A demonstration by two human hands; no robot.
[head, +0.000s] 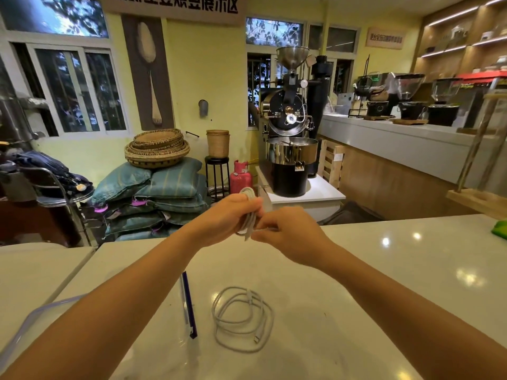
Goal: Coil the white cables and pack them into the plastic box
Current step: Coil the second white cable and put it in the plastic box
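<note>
My left hand (227, 215) grips a white cable coil (249, 212) held up above the far edge of the pale counter (384, 283). My right hand (285, 233) is against the coil's right side, its fingers curled and pinching a strand. A second white cable (242, 319) lies in loose loops on the counter below, its plug end at the near right. The clear plastic box (30, 322) shows only as a rim at the lower left, mostly hidden behind my left forearm.
A blue-and-clear strip (188, 305) lies on the counter left of the loose cable. A green object (500, 229) sits at the right edge. Beyond the counter stand a coffee roaster (290, 149), stacked sacks (153, 198) and a red gas cylinder (241, 176).
</note>
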